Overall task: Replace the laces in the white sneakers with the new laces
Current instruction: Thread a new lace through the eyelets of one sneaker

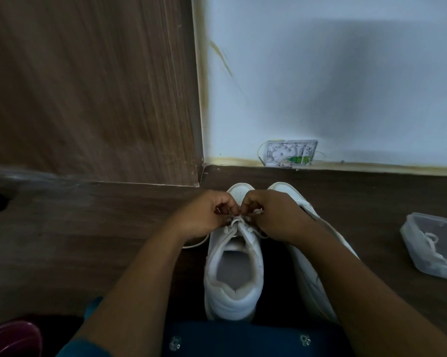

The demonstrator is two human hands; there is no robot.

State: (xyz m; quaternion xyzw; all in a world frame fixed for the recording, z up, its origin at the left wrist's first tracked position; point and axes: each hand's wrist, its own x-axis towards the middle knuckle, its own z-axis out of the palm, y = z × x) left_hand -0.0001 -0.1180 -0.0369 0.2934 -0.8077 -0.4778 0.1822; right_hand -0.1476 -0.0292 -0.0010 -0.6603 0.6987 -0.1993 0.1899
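We look down at a white sneaker (234,269) standing on a dark wooden floor (88,240), heel toward us and toe toward the wall. Every place below is given from this shoe.

Far to its left, in the bottom corner, we see the edge of a maroon object (11,338). Beyond the shoe and to the left rises a brown wood-grain panel (88,86).

Just left of its tongue, the left hand (207,215) has its fingers curled and pinches the white lace (236,222) where it crosses the upper eyelets. A loose end of it trails on the floor by the shoe's left side. Just right of the tongue, the right hand (271,215) is curled the same way and pinches the same lace. The two hands nearly meet above the shoe.

Just beside its right side lies the second white sneaker (312,269), partly hidden under the right forearm. Beyond the toe and to the right, a small white box (290,153) sits low on the pale wall (345,73). Well to the right, a clear plastic container (418,256) on the floor holds another white lace (432,239).
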